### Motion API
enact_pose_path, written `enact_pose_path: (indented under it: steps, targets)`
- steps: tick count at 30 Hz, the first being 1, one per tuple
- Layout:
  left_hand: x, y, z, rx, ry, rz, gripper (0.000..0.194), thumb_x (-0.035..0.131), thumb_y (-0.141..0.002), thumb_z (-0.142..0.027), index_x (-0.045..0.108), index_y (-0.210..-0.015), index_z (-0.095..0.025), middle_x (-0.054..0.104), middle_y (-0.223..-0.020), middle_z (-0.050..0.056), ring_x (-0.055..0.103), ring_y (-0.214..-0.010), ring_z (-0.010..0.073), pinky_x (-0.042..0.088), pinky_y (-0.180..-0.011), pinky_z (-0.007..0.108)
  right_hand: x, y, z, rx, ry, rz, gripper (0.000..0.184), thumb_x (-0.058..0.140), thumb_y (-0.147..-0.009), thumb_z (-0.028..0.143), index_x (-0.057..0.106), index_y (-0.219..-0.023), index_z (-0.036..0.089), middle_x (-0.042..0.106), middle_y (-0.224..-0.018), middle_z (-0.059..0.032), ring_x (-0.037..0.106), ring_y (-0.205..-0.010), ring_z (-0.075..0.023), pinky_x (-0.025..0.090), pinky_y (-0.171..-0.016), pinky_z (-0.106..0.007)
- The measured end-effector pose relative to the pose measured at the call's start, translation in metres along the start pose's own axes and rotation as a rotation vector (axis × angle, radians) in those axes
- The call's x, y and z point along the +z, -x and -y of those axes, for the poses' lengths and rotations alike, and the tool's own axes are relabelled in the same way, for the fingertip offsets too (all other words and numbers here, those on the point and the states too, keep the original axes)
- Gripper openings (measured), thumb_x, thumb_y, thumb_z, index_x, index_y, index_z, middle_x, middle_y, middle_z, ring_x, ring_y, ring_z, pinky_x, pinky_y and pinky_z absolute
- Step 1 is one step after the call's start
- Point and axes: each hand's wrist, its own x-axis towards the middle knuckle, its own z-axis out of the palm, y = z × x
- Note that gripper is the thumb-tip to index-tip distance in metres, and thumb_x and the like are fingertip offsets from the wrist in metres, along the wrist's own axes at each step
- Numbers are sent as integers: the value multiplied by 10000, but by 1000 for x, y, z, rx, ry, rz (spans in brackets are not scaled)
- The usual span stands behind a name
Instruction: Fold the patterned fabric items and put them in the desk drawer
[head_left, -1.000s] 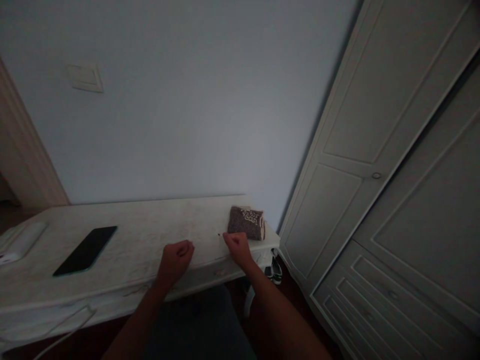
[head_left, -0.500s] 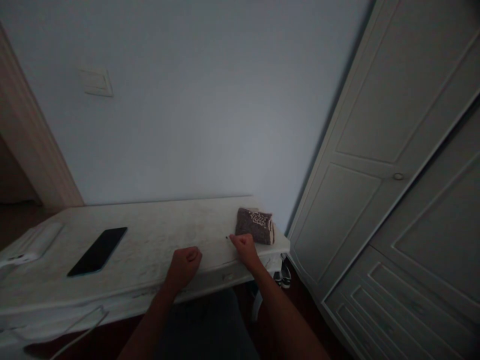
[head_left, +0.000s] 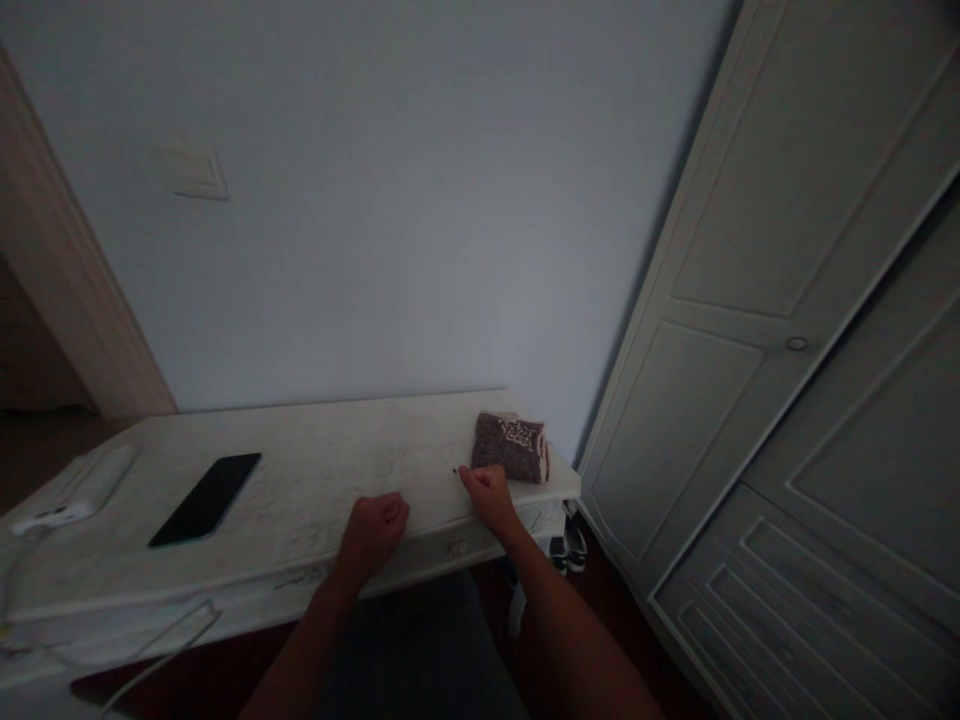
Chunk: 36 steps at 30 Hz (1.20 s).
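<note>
Brown folded cloth (head_left: 511, 448) lies just beyond the right grip (head_left: 488, 491).

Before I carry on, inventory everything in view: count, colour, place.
Folded cloth: one, brown with pale pattern, table's right end
Tiny object or mark: one, dark, by right thumb
Flat slab: one, black, table left
Boxy device: one, white, far left
Table: one, whitish, against wall
Cable: white, below table's left front; count unclear
Switch plate: one, pale, on wall
Door frame: one, pinkish, left
Wardrobe: one, grey-white, right
Shoes: dark and white, floor; count unclear
Hands: two, fisted, left, right
</note>
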Motion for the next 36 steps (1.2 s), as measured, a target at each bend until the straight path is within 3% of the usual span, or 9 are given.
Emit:
enact_pose_path:
  steps: [4, 7, 11, 13, 16, 19, 22, 29, 36]
  targets:
    - [-4, 6, -5, -32, 42, -16, 404, 547, -740, -479, 323, -486, -258, 203, -494, -92, 222, -479, 88, 196, -586, 311, -2, 6, 5, -4, 29, -20, 648, 452, -953, 664, 185, -515, 267, 162, -519, 63, 195, -484, -94, 186, -488, -278]
    - [0, 28, -17, -104, 96, -51, 465, 584, -750, -542, 346, -468, -258, 260, -494, -77, 276, -513, 105, 246, -617, 312, -18, 10, 12, -14, 77, -69, 620, 464, -983, 632, 242, -541, 260, 229, -536, 64, 258, -511, -108, 238, -520, -272]
    - [35, 73, -41, -288, 215, -40, 453, 643, -726, -610, 471, -485, -267, 433, -522, -33, 389, -565, 142, 338, -652, 314, -62, -3, 21, -87, 268, -87, 469, 648, -940, 569, 507, -657, 222, 516, -692, 12, 494, -712, -169, 391, -712, -291]
    - [61, 89, -49, -440, 298, -7, 440, 640, -746, -657, 575, -554, -266, 550, -574, 0, 494, -604, 174, 397, -664, 321, -85, -17, 23, -128, 524, 17, 371, 757, -875, 563, 668, -870, 203, 664, -964, -68, 592, -957, -245, 439, -886, -357]
    - [96, 95, -51, -733, 457, 49, 569, 591, -728, -788, 698, -733, -229, 721, -762, 91, 665, -744, 259, 491, -677, 360, -107, -35, 18, -83, 862, 286, 627, 859, -789, 568, 682, -1269, 205, 604, -1414, -172, 552, -1287, -358, 405, -1081, -484]
    - [115, 87, -47, -1010, 597, 73, 631, 609, -704, -807, 703, -858, -202, 778, -982, 163, 726, -822, 289, 527, -646, 377, -114, -41, 9, -10, 944, 458, 788, 891, -762, 534, 616, -1424, 207, 564, -1499, -198, 561, -1324, -386, 404, -1112, -517]
    - [120, 80, -46, -1184, 697, 66, 530, 651, -752, -714, 669, -920, -211, 780, -1089, 139, 728, -814, 234, 520, -646, 335, -115, -40, 1, 9, 933, 487, 727, 833, -829, 441, 585, -1467, 194, 604, -1455, -194, 612, -1279, -363, 446, -1080, -478]
    - [121, 68, -60, -1354, 868, 41, 386, 589, -904, -573, 651, -890, -192, 749, -929, 70, 659, -644, 147, 465, -562, 270, -118, -38, -8, 78, 844, 426, 684, 687, -843, 150, 563, -1508, 248, 631, -1495, -144, 629, -1302, -325, 459, -1081, -433]
    - [125, 75, -75, -1388, 943, -48, 367, 617, -894, -567, 625, -850, -203, 709, -754, 20, 585, -528, 116, 345, -462, 219, -159, -40, -1, 150, 527, 65, 477, 553, -850, 195, 699, -1304, 204, 760, -1256, -85, 666, -1191, -267, 482, -1063, -380]
